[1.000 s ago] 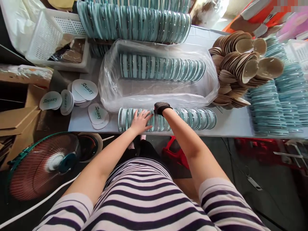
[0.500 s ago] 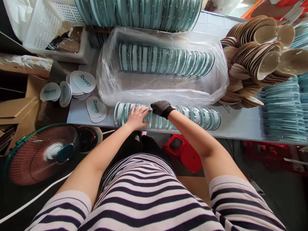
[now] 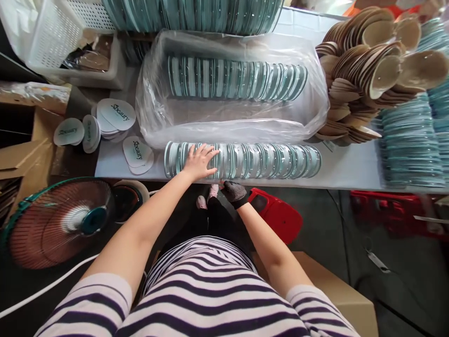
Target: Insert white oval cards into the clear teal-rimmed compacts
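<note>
A long row of clear, teal-edged round packages [image 3: 270,160] lies on its side along the front of the table. My left hand [image 3: 201,163], bare, rests on the left half of this row with its fingers spread. My right hand [image 3: 234,193] wears a dark dotted glove with bare fingertips. It is closed just below the table's front edge, near the middle of the row; whatever it may hold is hidden. Behind the row, a similar row of packages [image 3: 238,78] lies inside an open clear plastic bag [image 3: 224,130].
Printed white oval cards [image 3: 137,152] lie at left by a white basket [image 3: 117,70]. Nested brown shell-like pieces [image 3: 368,68] and stacked teal packages [image 3: 407,145] stand at right. Below are a fan [image 3: 59,224], a red stool [image 3: 280,215] and a cardboard box [image 3: 347,299].
My right hand has moved from the top of the row down to the table's front edge. My left hand stays on the row, fingers spread. The view has shifted slightly.
</note>
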A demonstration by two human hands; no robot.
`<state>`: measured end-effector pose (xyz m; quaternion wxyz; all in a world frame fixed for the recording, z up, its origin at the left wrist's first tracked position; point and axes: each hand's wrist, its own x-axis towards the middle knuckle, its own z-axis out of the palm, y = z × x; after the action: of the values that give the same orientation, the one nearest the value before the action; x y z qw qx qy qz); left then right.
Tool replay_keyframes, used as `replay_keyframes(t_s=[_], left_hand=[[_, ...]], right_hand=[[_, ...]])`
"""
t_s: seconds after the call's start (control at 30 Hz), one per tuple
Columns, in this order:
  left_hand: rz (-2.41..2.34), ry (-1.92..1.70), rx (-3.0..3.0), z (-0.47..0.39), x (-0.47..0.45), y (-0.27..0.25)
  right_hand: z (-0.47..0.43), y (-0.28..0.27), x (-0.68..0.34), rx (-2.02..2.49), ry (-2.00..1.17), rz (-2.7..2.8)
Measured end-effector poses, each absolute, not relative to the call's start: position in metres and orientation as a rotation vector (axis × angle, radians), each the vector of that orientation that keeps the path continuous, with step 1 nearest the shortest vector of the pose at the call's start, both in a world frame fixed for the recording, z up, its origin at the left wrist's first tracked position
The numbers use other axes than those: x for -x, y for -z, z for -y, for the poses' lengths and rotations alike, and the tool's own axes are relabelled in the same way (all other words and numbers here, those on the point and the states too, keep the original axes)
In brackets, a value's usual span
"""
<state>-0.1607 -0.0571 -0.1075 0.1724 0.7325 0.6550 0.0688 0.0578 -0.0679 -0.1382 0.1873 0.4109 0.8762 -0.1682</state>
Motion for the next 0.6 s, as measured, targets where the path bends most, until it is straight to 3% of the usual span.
replay_keyframes(t_s=[0.13,0.2,0.37,0.6], left_hand=[[-1.828,-0.24,-2.16,0.055,0.139,0.101],[-1.795,-0.257,-2.173,0.051,0.121,0.101],[-1.821,-0.234,-2.127,0.043,0.095,0.114],[-1.851,-0.25,-2.107,0.043,0.098,0.118]], right_hand=[[0.009,0.098,-0.073,-1.649,0.332,-2.509],[-0.036,0.079,-0.068,-1.681,0.281,-2.46],[-0.112,0.054,-0.015,-1.124,0.381,-2.183],[-0.098,0.051,0.006,-0.755,0.138,-2.32]])
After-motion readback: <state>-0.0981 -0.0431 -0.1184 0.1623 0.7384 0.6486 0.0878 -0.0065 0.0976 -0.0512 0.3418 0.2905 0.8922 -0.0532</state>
